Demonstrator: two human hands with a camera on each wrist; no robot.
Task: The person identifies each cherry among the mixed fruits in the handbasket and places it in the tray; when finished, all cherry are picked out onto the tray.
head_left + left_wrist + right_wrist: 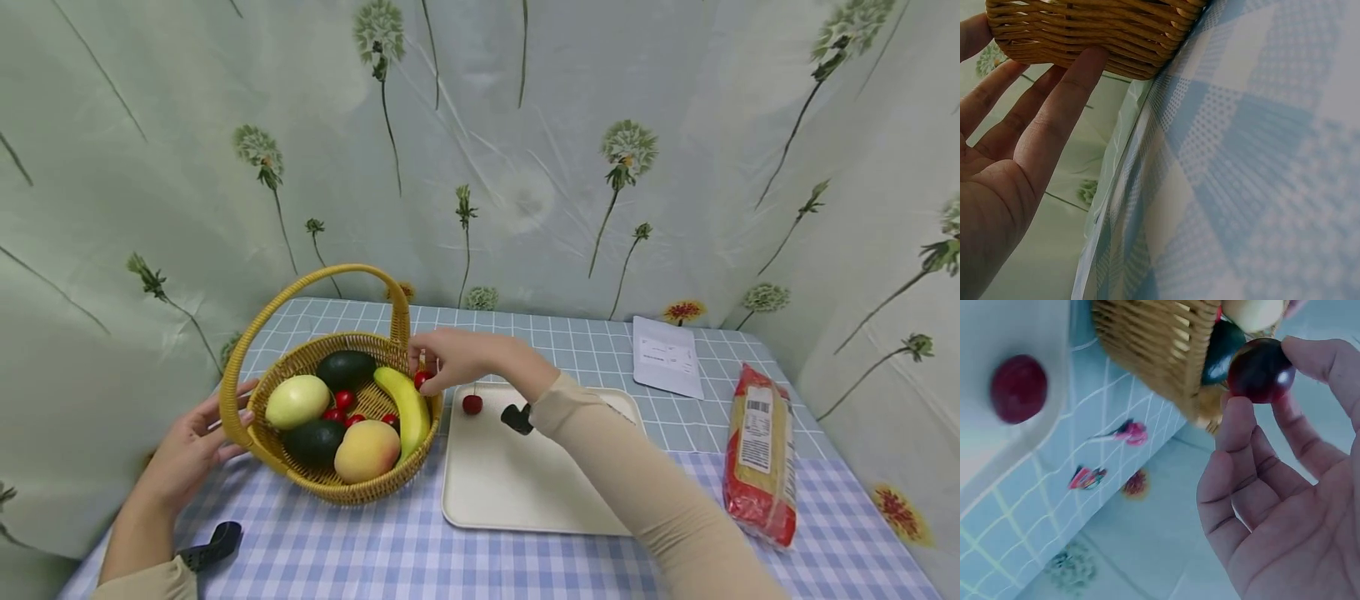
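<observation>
Between thumb and fingertips, my right hand (465, 354) pinches a dark red cherry (1262, 370) at the right rim of a yellow wicker basket (341, 492). My left hand (187, 446) touches the basket's left side with fairly straight fingers, as the left wrist view also shows. Inside the basket lie a banana (408, 408), a peach (367, 452), a pale yellow-green fruit (297, 402), two dark green avocado-like fruits (347, 369) and several red cherries (345, 399). Another cherry (472, 404) sits on a cream tray (525, 500), near its upper left corner.
The basket's tall arched handle (300, 287) rises over the fruit. At the right of the table lie a red and yellow packet (761, 458) and a flat white pouch (666, 357). A dandelion-print curtain (525, 167) hangs behind the checked tablecloth (540, 571).
</observation>
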